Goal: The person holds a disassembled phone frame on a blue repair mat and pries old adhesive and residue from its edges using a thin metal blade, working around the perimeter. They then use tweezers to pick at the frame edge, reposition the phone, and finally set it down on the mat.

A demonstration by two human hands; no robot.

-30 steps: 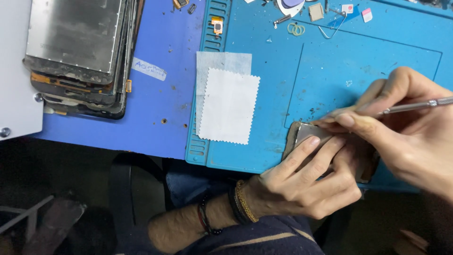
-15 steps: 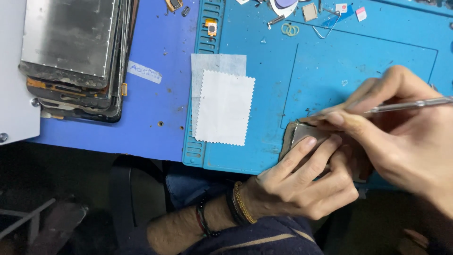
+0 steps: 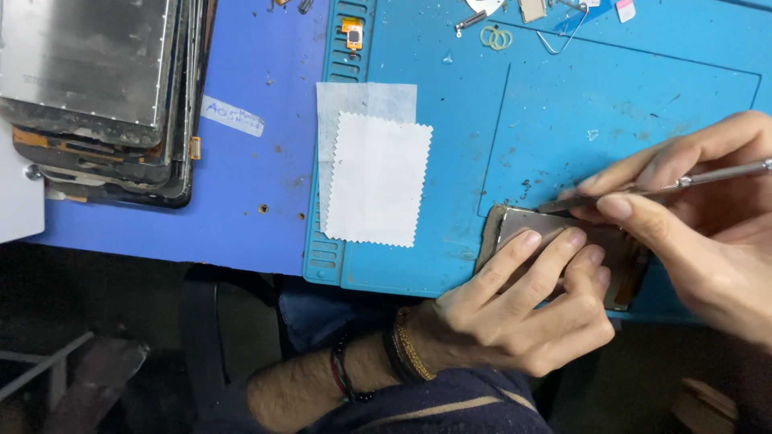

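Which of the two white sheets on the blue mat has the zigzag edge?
The upper white sheet, opaque with pinked edges all round. The thinner, translucent sheet beneath it has straight edges and sticks out above it.

Left hand (image 3: 523, 309) flat on opened phone (image 3: 515, 227), metal tool (image 3: 683, 183) in right hand (image 3: 708, 233).

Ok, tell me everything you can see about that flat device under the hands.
The flat device is a thin, rounded-cornered slab with a dull grey, metallic-looking face and worn edges. It lies flat near the front edge of the blue work mat. The left hand presses its fingers on top, covering much of it. The right hand holds a slim metal tool whose tip meets its upper edge.
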